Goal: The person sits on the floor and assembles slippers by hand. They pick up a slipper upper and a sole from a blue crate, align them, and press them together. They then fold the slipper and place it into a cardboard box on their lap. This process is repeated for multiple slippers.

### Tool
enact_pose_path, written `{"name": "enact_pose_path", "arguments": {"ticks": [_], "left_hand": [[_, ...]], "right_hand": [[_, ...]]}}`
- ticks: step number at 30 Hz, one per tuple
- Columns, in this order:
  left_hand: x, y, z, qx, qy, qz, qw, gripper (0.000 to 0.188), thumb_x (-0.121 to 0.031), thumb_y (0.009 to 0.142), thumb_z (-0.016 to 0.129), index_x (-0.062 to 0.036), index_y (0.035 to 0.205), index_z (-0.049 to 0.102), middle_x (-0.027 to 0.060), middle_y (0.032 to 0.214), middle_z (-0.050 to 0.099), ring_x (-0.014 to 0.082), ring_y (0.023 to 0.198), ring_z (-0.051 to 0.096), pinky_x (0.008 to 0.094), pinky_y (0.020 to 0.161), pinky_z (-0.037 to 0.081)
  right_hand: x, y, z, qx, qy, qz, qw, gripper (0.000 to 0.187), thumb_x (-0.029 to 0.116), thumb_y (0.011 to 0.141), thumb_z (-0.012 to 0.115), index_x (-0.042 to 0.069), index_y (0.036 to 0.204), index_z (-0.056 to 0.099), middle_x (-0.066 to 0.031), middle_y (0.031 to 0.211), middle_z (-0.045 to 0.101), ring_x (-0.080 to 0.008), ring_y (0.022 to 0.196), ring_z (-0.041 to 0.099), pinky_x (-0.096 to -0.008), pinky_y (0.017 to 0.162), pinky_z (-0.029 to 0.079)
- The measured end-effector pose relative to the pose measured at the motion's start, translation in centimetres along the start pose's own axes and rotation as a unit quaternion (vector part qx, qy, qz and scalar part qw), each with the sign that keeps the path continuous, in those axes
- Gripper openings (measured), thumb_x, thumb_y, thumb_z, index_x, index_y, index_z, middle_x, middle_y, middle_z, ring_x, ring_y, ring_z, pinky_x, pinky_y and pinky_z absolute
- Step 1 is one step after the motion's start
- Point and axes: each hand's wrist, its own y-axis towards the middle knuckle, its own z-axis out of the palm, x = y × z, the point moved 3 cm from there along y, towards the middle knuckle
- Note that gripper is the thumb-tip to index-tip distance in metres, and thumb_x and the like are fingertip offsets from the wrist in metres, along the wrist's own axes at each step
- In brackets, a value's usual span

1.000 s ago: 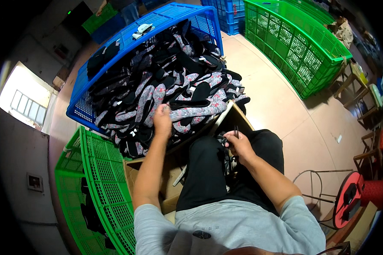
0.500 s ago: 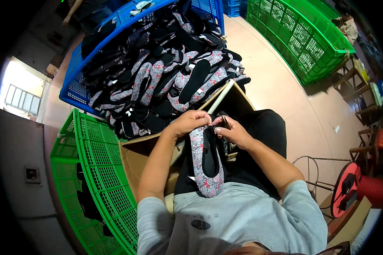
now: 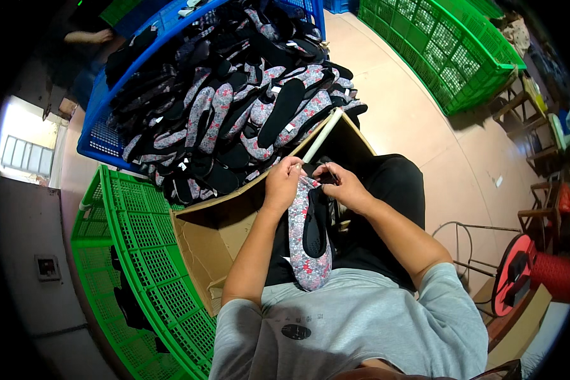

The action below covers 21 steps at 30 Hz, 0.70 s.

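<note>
A floral slipper, grey with red and pink flowers and a black lining, hangs above my lap with its rounded toe toward me. My left hand pinches the far end of it from the left. My right hand is closed at the same end, thumb against the slipper's edge. A thin dark thing shows between its fingers, too small to make out. Just beyond my hands, the white pole slants over an open cardboard box. The fingertips partly hide the slipper's far end.
A heap of similar floral and black slippers fills a blue crate ahead. Green crates stand at the left, and another green crate at the far right. A red-topped reel lies right. A person's arm shows far left.
My left hand has turned more upright at the slipper's far end. The slipper has shifted slightly, still held. The other person's arm at the far left has moved.
</note>
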Motion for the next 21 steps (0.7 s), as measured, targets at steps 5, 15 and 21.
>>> {"name": "enact_pose_path", "arguments": {"ticks": [5, 15, 21], "left_hand": [[2.2, -0.2, -0.4, -0.016, -0.095, -0.003, 0.995, 0.017, -0.006, 0.097, 0.051, 0.0024, 0.110, 0.059, 0.0077, 0.092, 0.067, 0.0129, 0.085, 0.065, 0.0261, 0.079, 0.051], [-0.3, -1.3, -0.4, -0.041, -0.014, 0.023, 0.999, 0.016, -0.006, 0.095, 0.053, 0.0015, 0.106, 0.062, 0.0104, 0.093, 0.068, 0.0183, 0.086, 0.066, 0.0307, 0.078, 0.051], [-2.9, -1.8, -0.6, -0.046, 0.200, 0.269, 0.941, 0.012, -0.002, 0.087, 0.059, -0.0001, 0.098, 0.063, 0.0144, 0.094, 0.064, 0.0322, 0.088, 0.062, 0.0374, 0.082, 0.048]], "right_hand": [[-0.4, -0.1, 0.5, 0.052, -0.033, -0.005, 0.998, 0.032, -0.001, 0.079, 0.067, 0.001, 0.111, 0.064, -0.0041, 0.102, 0.065, -0.0104, 0.093, 0.059, -0.0253, 0.086, 0.047], [-2.3, 0.6, 1.2, 0.049, -0.085, -0.008, 0.995, 0.028, 0.005, 0.080, 0.075, 0.006, 0.107, 0.067, -0.0119, 0.097, 0.069, -0.0202, 0.090, 0.066, -0.0322, 0.083, 0.051], [-5.3, 1.4, 1.7, 0.019, 0.056, 0.034, 0.998, 0.006, 0.006, 0.092, 0.063, 0.004, 0.098, 0.064, 0.0012, 0.084, 0.062, -0.0068, 0.078, 0.057, -0.0249, 0.070, 0.047]]}}
